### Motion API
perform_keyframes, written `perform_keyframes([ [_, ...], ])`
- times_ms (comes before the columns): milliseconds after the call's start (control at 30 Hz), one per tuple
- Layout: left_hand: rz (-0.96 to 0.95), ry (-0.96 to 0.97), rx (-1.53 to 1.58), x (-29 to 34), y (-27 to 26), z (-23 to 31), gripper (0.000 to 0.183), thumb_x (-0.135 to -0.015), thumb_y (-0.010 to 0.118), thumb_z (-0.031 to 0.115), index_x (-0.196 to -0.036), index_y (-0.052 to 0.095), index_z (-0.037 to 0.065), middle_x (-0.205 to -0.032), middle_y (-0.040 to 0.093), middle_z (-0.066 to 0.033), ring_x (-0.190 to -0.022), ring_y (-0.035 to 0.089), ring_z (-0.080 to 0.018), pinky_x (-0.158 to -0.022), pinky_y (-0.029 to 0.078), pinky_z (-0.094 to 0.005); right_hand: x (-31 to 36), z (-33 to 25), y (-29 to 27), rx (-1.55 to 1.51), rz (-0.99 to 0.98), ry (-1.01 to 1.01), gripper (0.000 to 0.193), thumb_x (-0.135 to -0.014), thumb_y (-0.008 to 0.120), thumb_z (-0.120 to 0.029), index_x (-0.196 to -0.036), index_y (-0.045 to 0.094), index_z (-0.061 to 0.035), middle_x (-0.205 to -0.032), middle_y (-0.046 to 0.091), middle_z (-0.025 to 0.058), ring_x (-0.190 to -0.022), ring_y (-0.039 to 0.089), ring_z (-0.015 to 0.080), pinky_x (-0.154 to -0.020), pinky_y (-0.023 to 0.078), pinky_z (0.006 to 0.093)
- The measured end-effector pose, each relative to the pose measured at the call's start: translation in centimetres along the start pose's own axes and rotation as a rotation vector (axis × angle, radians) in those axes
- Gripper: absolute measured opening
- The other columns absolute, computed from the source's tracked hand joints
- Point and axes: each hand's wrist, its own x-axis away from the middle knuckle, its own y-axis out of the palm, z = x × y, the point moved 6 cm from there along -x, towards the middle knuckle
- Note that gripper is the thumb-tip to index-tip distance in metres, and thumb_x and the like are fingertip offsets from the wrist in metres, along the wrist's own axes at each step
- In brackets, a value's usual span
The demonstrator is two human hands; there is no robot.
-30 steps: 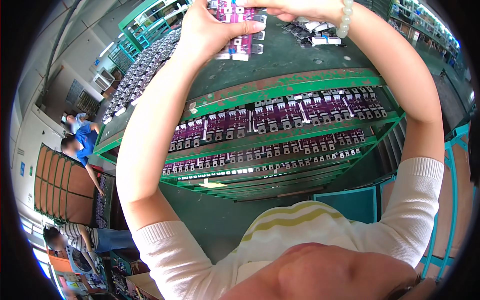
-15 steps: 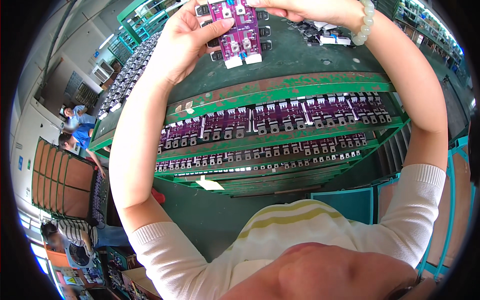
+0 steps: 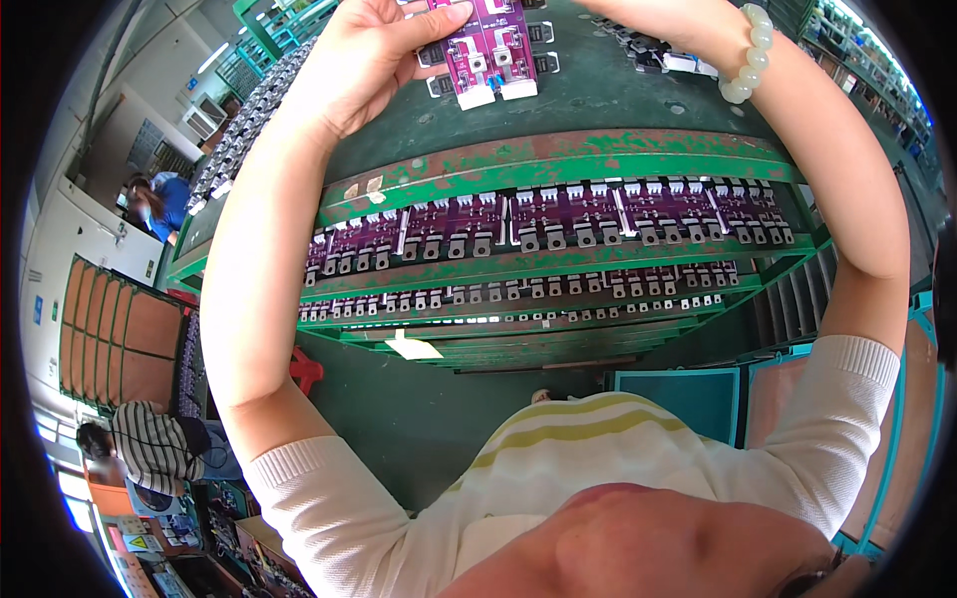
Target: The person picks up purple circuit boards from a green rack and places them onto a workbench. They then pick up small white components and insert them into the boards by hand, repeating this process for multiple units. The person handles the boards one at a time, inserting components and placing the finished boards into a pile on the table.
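My left hand [image 3: 371, 58] is closed on a purple circuit board [image 3: 490, 50], thumb across its face. Black clip-like parts stick out from the board's side edges, and two white connectors sit at its near end. The upper part of the board runs out of the picture. My right hand [image 3: 666, 18] is at the top edge, right of the board. Its fingers are cut off, so what they touch does not show. Beyond the right wrist lies a heap of small black and silver parts [image 3: 653, 50] on the dark green tabletop [image 3: 588, 110].
Under the tabletop, a green metal rack [image 3: 558, 149] holds rows of purple boards [image 3: 568, 211] on several shelves. Black parts [image 3: 254, 115] line the tabletop's left side. A red stool [image 3: 307, 371] stands below left. Two people [image 3: 164, 204] [image 3: 150, 444] are at the far left.
The board and my left hand have shifted slightly up and to the right in the picture. My right hand has moved up and right, its fingers leaving the view.
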Motion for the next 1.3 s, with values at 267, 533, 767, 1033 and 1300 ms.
perform_keyframes([
  [267, -0.033, -0.034, 0.031, 0.2, -0.2, 0.1, 0.039, -0.099, 0.062, -0.003, -0.133, 0.049, 0.009, -0.118, 0.069, -0.0079, -0.101, 0.071, -0.0166, -0.081, 0.064, -0.0323, 1.3, -3.6, -0.3, 0.666, 0.250, -0.412, 0.028, -0.101, 0.060, -0.028, -0.092, 0.060, -0.0008, -0.086, 0.065, 0.0197, -0.084, 0.064, 0.0398, -0.075, 0.051, 0.0469],
  [533, -0.030, 0.004, 0.032, 0.0, -0.7, -0.4, 0.035, -0.099, 0.062, -0.003, -0.130, 0.048, 0.008, -0.115, 0.069, -0.0086, -0.100, 0.071, -0.0165, -0.082, 0.064, -0.0322, 1.8, -2.9, 1.4, 0.567, 0.239, -0.288, 0.023, -0.101, 0.060, -0.023, -0.093, 0.057, -0.0016, -0.074, 0.065, 0.0231, -0.069, 0.066, 0.0437, -0.061, 0.052, 0.0493],
  [767, -0.021, 0.002, 0.009, 0.0, -0.5, -0.5, 0.036, -0.099, 0.062, -0.004, -0.130, 0.047, 0.007, -0.117, 0.069, -0.0103, -0.102, 0.071, -0.0177, -0.085, 0.063, -0.0322, 2.0, -3.2, 1.3, 0.581, 0.232, -0.332, 0.023, -0.098, 0.063, -0.022, -0.088, 0.058, -0.0027, -0.070, 0.064, 0.0208, -0.066, 0.066, 0.0414, -0.058, 0.052, 0.0471],
  [1033, -0.015, -0.018, -0.002, 0.0, -0.4, -0.2, 0.039, -0.099, 0.061, -0.005, -0.133, 0.046, 0.006, -0.121, 0.068, -0.0139, -0.106, 0.070, -0.0200, -0.087, 0.062, -0.0331, 3.1, -4.0, 2.3, 0.641, 0.029, -0.467, 0.026, -0.094, 0.066, -0.023, -0.078, 0.058, -0.0033, -0.066, 0.062, 0.0171, -0.062, 0.065, 0.0389, -0.057, 0.051, 0.0455],
  [1300, -0.009, -0.022, -0.003, 0.3, -0.3, 0.2, 0.043, -0.098, 0.061, -0.005, -0.136, 0.044, 0.005, -0.123, 0.067, -0.0144, -0.107, 0.070, -0.0201, -0.087, 0.063, -0.0329, 3.2, -3.6, 3.0, 0.693, -0.067, -0.406, 0.028, -0.094, 0.065, -0.024, -0.077, 0.059, -0.0032, -0.067, 0.064, 0.0178, -0.063, 0.066, 0.0394, -0.059, 0.052, 0.0468],
])
